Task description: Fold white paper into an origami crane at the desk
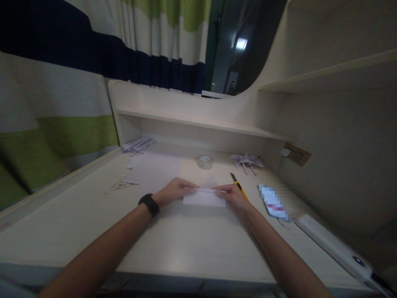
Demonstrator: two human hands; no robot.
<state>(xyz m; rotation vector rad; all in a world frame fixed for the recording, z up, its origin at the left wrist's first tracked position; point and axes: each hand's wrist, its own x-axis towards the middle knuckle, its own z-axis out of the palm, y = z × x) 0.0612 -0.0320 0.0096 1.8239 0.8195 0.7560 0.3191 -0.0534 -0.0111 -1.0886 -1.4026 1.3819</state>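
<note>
A folded sheet of white paper (204, 198) is held level just over the middle of the desk, with a pointed flap rising behind its upper edge. My left hand (177, 190) pinches its upper left corner between thumb and fingers; a dark watch band is on that wrist. At the upper right corner, my right hand (234, 196) grips the paper the same way, thumb in front. Just beyond the right hand lies a yellow utility knife (240, 186), its lower part hidden by the hand. The fingertips behind the paper are partly covered.
A tape roll (205, 162) stands behind the paper, with folded paper pinwheels (246, 160) to its right. A phone (273, 202) and a long white device (331, 240) lie at right. Paper sheets (158, 163), paper strips (138, 145) and small scraps (119, 185) lie at left.
</note>
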